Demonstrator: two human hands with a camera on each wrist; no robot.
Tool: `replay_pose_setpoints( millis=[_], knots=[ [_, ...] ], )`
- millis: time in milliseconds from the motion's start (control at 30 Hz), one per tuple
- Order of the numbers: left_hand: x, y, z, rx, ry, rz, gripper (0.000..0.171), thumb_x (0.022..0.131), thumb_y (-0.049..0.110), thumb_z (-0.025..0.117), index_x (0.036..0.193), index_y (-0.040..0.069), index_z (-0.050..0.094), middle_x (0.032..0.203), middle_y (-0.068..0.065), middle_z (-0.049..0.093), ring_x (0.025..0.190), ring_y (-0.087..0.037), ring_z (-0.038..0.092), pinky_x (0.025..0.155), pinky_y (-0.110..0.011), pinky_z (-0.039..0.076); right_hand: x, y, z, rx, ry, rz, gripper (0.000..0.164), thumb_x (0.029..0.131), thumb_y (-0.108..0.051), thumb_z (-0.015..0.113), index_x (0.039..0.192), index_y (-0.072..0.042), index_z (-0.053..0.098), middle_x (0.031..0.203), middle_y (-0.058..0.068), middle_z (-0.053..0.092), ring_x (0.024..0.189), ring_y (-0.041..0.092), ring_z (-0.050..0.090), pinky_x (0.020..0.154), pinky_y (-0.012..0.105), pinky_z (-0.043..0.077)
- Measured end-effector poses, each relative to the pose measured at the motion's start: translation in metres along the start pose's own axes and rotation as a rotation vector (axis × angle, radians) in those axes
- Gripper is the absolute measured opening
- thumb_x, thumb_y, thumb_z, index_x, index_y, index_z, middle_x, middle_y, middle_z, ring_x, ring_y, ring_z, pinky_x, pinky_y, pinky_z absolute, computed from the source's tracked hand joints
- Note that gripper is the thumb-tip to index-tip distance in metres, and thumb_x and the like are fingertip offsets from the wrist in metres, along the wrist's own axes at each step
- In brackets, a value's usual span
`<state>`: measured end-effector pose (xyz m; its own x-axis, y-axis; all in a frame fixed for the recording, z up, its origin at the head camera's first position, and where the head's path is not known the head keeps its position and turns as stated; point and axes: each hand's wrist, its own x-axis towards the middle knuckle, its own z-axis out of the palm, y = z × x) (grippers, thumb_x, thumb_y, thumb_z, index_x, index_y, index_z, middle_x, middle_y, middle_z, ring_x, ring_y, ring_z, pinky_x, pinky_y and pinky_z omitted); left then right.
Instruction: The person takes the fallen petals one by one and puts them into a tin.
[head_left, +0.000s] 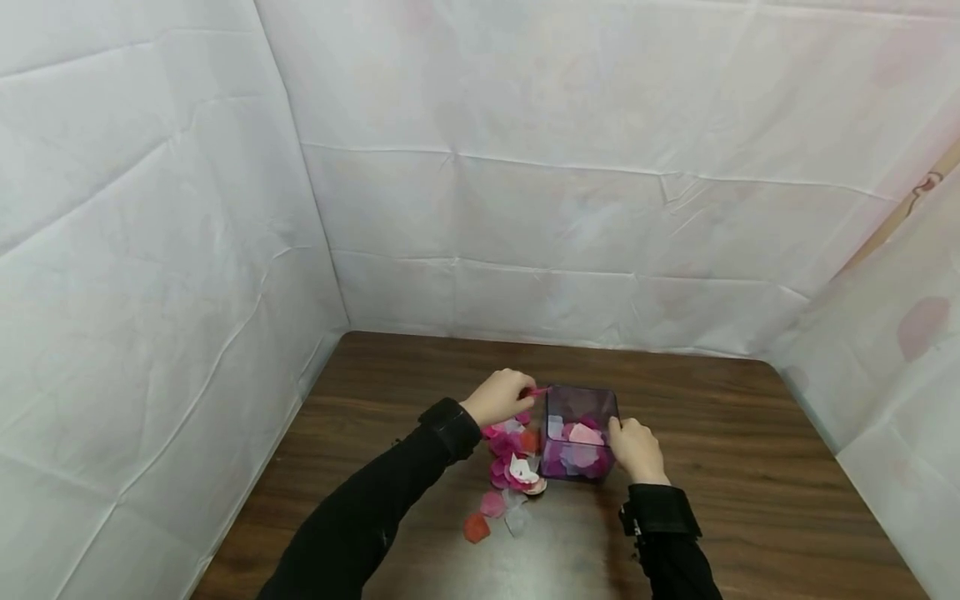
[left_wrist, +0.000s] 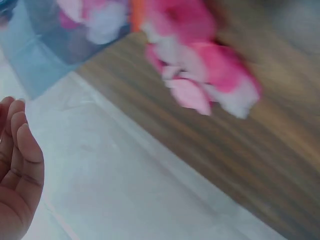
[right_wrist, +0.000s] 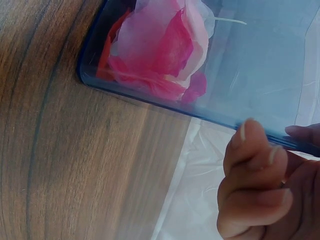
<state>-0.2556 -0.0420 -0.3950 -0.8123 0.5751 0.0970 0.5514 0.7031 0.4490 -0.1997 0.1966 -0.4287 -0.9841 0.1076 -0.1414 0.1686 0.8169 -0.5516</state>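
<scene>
A see-through purple plastic box (head_left: 579,403) stands on the table with pink, white and lilac artificial petals (head_left: 583,433) inside. My right hand (head_left: 637,450) grips its right wall at the rim; in the right wrist view the thumb (right_wrist: 303,132) is on one side of the wall and the curled fingers (right_wrist: 256,172) on the other. Just left of the box, my left hand (head_left: 501,398) pinches a bright pink petal (head_left: 537,392) close to the rim. In the left wrist view its fingers (left_wrist: 25,145) are curled and the petal is hidden.
Loose pink, white and red petals (head_left: 504,446) lie in a pile left of the box, below my left hand. Single orange-red (head_left: 476,527) and whitish petals (head_left: 517,521) lie nearer me. White cloth walls (head_left: 480,208) rise behind the table (head_left: 750,467) and at both sides.
</scene>
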Motion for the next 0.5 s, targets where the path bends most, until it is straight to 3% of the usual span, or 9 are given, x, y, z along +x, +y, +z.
replay_pose_setpoints(
  millis=[233, 367, 500],
  knots=[
    [0.023, 0.031, 0.010, 0.119, -0.032, 0.115, 0.014, 0.091, 0.016, 0.061, 0.099, 0.009, 0.070, 0.086, 0.000, 0.068, 0.062, -0.004, 0.050, 0.062, -0.015, 0.040, 0.000, 0.004, 0.002, 0.007, -0.007, 0.001, 0.048, 0.099, -0.025, 0.030, 0.107, 0.013, 0.058, 0.073, 0.016, 0.063, 0.050, 0.017, 0.057, 0.056, 0.035, 0.044],
    [0.026, 0.037, 0.017, 0.169, -0.069, 0.158, 0.025, 0.088, 0.020, 0.066, 0.112, 0.013, 0.068, 0.097, 0.001, 0.070, 0.080, -0.003, 0.060, 0.071, -0.015, 0.047, 0.000, 0.004, 0.001, 0.009, -0.011, 0.002, 0.048, 0.099, -0.026, 0.030, 0.103, 0.012, 0.060, 0.069, 0.014, 0.062, 0.050, 0.017, 0.056, 0.054, 0.034, 0.043],
    [0.023, 0.035, 0.017, 0.188, -0.050, 0.155, 0.035, 0.087, 0.021, 0.067, 0.121, 0.017, 0.064, 0.108, 0.001, 0.068, 0.095, -0.007, 0.062, 0.079, -0.019, 0.049, 0.000, 0.004, -0.002, 0.019, -0.012, 0.012, 0.048, 0.100, -0.027, 0.030, 0.100, 0.010, 0.060, 0.067, 0.013, 0.060, 0.051, 0.018, 0.055, 0.054, 0.033, 0.042]
  ],
)
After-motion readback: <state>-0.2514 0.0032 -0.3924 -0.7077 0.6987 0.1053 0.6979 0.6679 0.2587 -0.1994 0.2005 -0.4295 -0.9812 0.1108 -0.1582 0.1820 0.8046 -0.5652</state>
